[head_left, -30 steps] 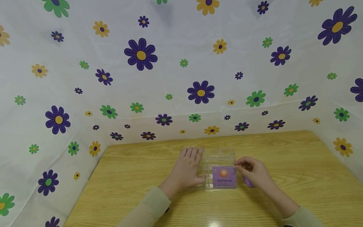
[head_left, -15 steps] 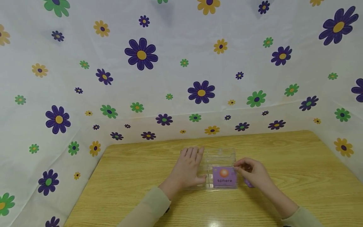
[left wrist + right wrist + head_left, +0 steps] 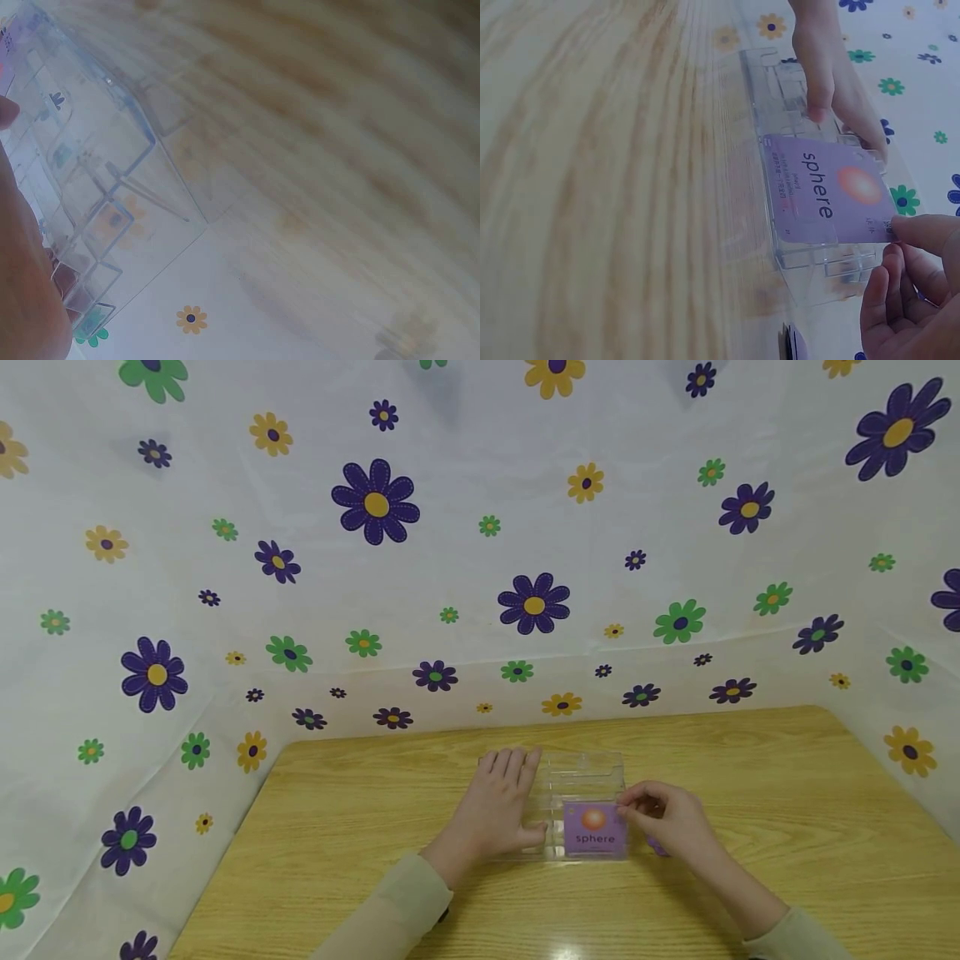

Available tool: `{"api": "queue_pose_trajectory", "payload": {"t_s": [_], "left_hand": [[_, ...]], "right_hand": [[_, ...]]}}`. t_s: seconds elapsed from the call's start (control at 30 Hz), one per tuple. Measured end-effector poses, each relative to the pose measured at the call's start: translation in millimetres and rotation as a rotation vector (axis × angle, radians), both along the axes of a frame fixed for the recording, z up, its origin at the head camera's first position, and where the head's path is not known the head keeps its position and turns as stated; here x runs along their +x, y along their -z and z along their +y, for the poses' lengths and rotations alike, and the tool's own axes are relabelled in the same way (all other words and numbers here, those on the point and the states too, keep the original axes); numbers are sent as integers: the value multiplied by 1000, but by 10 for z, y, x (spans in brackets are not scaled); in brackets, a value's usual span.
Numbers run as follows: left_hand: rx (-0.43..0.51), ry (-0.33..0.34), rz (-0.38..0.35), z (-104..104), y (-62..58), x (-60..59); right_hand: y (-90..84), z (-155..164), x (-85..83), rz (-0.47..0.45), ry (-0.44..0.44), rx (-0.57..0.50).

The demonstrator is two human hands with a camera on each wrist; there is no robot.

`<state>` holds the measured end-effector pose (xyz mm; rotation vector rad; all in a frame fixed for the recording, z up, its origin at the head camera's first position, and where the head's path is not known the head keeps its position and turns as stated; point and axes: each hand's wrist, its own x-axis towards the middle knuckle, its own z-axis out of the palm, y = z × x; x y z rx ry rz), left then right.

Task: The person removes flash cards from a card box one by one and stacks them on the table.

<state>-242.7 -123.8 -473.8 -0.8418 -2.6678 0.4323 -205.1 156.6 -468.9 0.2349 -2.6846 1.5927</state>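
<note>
A clear plastic card holder (image 3: 583, 774) lies on the wooden table (image 3: 360, 827). A purple card printed "sphere" (image 3: 595, 830) with an orange ball stands in its near slot. My left hand (image 3: 498, 802) rests flat on the holder's left part, fingers straight, thumb at its near edge. My right hand (image 3: 645, 814) pinches the card's right edge with thumb and curled fingers. In the right wrist view the sphere card (image 3: 829, 187) leans in the holder (image 3: 787, 112), with my right fingertips (image 3: 911, 232) at its corner and my left hand (image 3: 825, 64) beyond. The left wrist view shows the holder (image 3: 97, 165) beside my palm (image 3: 22, 292).
A sliver of another purple card (image 3: 656, 846) shows on the table under my right hand. White sheets with purple, green and yellow flowers (image 3: 375, 502) wall the table at the back and both sides. Bare wood (image 3: 810, 793) stretches to the right and left.
Almost nothing has moved. My right hand has edged slightly left toward the holder and covers more of the purple card beneath it. My left hand stays put.
</note>
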Motion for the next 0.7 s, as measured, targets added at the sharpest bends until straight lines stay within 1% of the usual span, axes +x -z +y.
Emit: {"api": "queue_pose_trajectory", "payload": {"t_s": [0.17, 0.37, 0.7], "left_hand": [[0, -3, -4, 7, -8, 8], [8, -1, -7, 7, -16, 15], [9, -4, -19, 5, -29, 13]], "right_hand": [[-2, -2, 8, -12, -4, -4], [-16, -5, 8, -31, -15, -36], [-6, -11, 4, -44, 2, -35]]}}
